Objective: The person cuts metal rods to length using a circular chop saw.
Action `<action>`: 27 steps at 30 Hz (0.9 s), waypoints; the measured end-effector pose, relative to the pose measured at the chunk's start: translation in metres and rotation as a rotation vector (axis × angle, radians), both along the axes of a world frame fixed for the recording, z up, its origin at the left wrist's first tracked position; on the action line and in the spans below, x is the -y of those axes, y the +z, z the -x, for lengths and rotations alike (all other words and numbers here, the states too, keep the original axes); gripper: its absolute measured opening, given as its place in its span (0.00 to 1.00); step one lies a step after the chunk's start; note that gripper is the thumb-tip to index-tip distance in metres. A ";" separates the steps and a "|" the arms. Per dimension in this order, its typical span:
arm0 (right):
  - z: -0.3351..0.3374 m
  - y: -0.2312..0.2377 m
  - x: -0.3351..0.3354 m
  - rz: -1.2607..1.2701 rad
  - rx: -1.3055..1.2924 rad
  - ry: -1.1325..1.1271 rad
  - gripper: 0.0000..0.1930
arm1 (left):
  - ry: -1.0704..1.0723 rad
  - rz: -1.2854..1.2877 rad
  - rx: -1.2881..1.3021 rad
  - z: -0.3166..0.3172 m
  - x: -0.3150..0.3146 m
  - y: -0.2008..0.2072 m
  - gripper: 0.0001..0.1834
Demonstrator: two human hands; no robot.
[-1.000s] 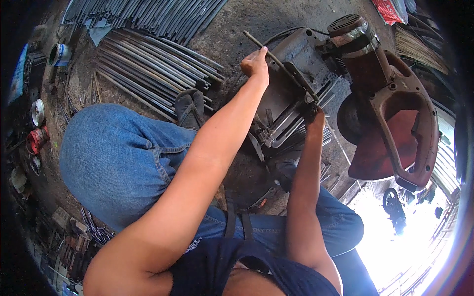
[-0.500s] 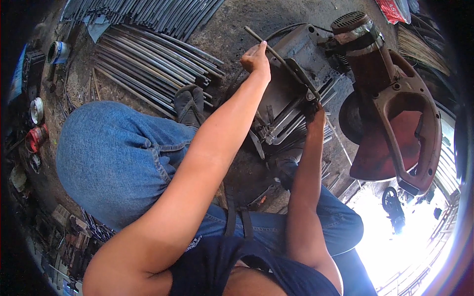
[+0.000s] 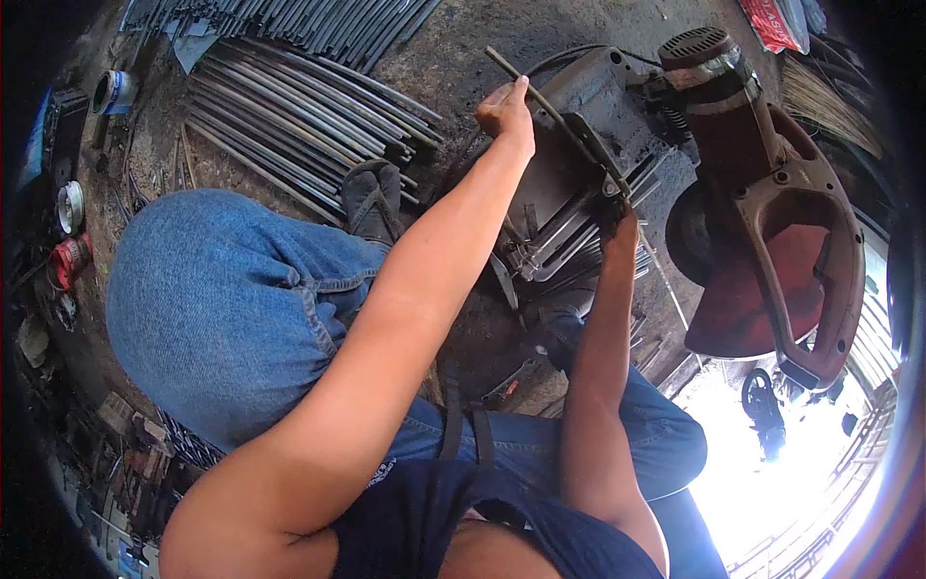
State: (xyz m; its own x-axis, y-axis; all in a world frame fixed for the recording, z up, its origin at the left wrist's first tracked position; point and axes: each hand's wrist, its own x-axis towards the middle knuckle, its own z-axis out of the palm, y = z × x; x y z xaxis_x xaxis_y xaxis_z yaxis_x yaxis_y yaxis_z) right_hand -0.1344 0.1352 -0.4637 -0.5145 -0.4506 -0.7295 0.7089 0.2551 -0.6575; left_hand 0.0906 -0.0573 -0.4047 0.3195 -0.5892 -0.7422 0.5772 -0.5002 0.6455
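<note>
My left hand (image 3: 506, 109) is closed around a thin metal rod (image 3: 499, 61), near the rod's far end. The rod slants down to the right across the base (image 3: 593, 92) of a cut-off saw, along the upright plate of its vise (image 3: 555, 246). At the rod's lower right end, against the vise, is my right hand (image 3: 622, 232). Its fingers are curled in shadow, and what they grip is hidden. The saw's head (image 3: 786, 154), with its D-shaped handle and reddish guard, stands tilted up on the right, the dark disc (image 3: 687, 232) beside the guard.
Long metal rods (image 3: 299, 96) lie bundled on the floor at far left, beside darker rods (image 3: 309, 24). Cut rods (image 3: 646, 179) lie by the vise. A sandaled foot (image 3: 371, 198) rests near the base. A black cable (image 3: 579, 50) runs behind the saw.
The view has shifted slightly. Both hands keep their places on the rod and at the vise, and the saw head stays raised.
</note>
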 end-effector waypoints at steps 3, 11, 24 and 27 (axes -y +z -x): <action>-0.005 0.006 0.005 -0.092 -0.051 0.003 0.19 | 0.029 0.014 -0.019 0.001 0.001 -0.003 0.15; -0.002 0.009 0.000 0.032 0.032 0.070 0.16 | 0.032 -0.023 -0.027 0.002 0.002 -0.007 0.12; -0.033 0.043 0.018 -0.043 -0.020 0.014 0.17 | 0.087 -0.023 0.025 0.001 0.003 0.001 0.10; -0.028 0.036 0.014 0.040 -0.023 0.118 0.18 | 0.085 -0.029 0.015 0.002 0.003 -0.002 0.11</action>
State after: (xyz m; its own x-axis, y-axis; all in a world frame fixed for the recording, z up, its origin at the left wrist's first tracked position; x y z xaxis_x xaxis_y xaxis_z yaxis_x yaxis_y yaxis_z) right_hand -0.1065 0.1215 -0.4274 -0.4729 -0.5372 -0.6984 0.6598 0.3094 -0.6848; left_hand 0.0883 -0.0598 -0.4065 0.3784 -0.5380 -0.7533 0.6090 -0.4682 0.6403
